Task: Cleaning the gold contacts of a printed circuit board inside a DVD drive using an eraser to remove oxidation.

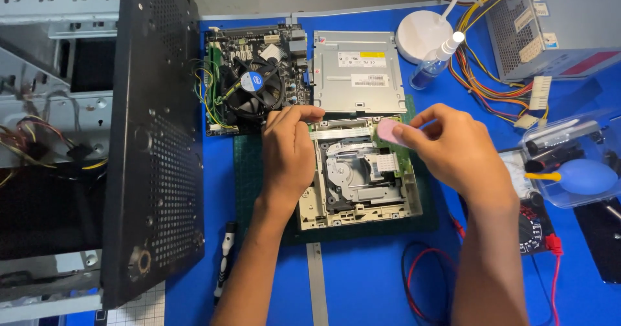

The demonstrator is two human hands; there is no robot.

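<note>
An opened optical drive [354,193] lies on a dark green mat, its metal mechanism and green circuit board exposed. My left hand [288,151] rests on the drive's left rear corner, fingertips pressing a flat white ribbon cable [336,132]. My right hand [446,146] pinches a small pink eraser [390,132] and holds it against the green board at the drive's right rear. The drive's grey metal lid [358,74] lies just behind.
A motherboard with a black fan [252,83] sits behind my left hand. A black perforated case panel [155,138] stands at left. A spray bottle [436,61], power supply with wires [550,22], clear box with blue blower [579,171], multimeter leads [550,242] and screwdriver [223,261] surround the mat.
</note>
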